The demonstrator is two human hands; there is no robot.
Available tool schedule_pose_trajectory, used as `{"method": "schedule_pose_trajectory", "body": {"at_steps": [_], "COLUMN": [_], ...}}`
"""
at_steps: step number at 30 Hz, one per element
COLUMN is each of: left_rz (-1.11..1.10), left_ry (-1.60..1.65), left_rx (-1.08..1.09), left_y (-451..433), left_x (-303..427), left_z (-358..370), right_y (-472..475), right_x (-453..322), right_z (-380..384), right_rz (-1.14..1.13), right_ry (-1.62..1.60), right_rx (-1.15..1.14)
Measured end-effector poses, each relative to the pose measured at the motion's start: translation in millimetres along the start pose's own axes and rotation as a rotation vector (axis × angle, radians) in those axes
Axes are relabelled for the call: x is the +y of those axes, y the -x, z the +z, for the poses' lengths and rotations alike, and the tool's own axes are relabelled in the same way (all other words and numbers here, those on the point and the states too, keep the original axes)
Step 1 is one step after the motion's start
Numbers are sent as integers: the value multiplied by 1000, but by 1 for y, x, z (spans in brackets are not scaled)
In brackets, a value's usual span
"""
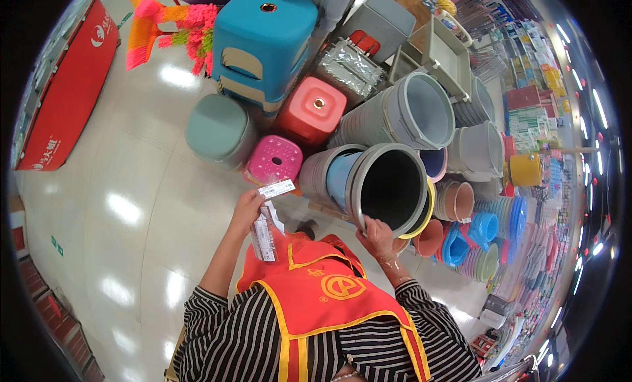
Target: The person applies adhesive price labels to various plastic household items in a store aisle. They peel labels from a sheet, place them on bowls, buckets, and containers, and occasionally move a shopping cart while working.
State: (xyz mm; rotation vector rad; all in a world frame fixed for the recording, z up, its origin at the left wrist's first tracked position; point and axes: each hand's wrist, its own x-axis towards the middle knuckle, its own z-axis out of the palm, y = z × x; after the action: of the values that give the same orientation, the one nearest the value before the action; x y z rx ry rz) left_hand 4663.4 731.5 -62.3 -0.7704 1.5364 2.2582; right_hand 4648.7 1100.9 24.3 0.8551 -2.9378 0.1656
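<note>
My left hand [250, 209] pinches several printed paper price labels, one label [277, 189] pointing to the right and another [264, 240] hanging down beside the red apron. Just beyond them stands a pink perforated plastic stool [274, 159]. My right hand [376, 234] grips the near rim of a large grey plastic bucket [351, 194] with a dark inside. That bucket is nested in a tilted stack with a light blue bucket [339, 177] behind it. A yellow-rimmed bucket [430, 211] touches the stack on the right.
Ahead are a blue step stool [266, 41], a red stool [316, 105], a grey-green round-cornered bin [216, 127] and a stack of grey buckets [419, 110]. More buckets and basins [456, 246] stand to the right. A red display counter [74, 95] is at the far left.
</note>
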Motion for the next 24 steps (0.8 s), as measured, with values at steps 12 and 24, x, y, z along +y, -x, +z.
{"method": "schedule_pose_trajectory", "body": {"at_steps": [12, 24], "left_rz": [18, 39], "left_ry": [-25, -108], "left_rx": [-100, -298], "left_y": [-13, 12], "left_x": [29, 78], "left_z": [20, 74], "right_y": [-10, 91], "right_x": [44, 101], "right_z": [-170, -131], "right_rz": [474, 486], "right_ry": [-402, -1380], "right_rx": [644, 952]}}
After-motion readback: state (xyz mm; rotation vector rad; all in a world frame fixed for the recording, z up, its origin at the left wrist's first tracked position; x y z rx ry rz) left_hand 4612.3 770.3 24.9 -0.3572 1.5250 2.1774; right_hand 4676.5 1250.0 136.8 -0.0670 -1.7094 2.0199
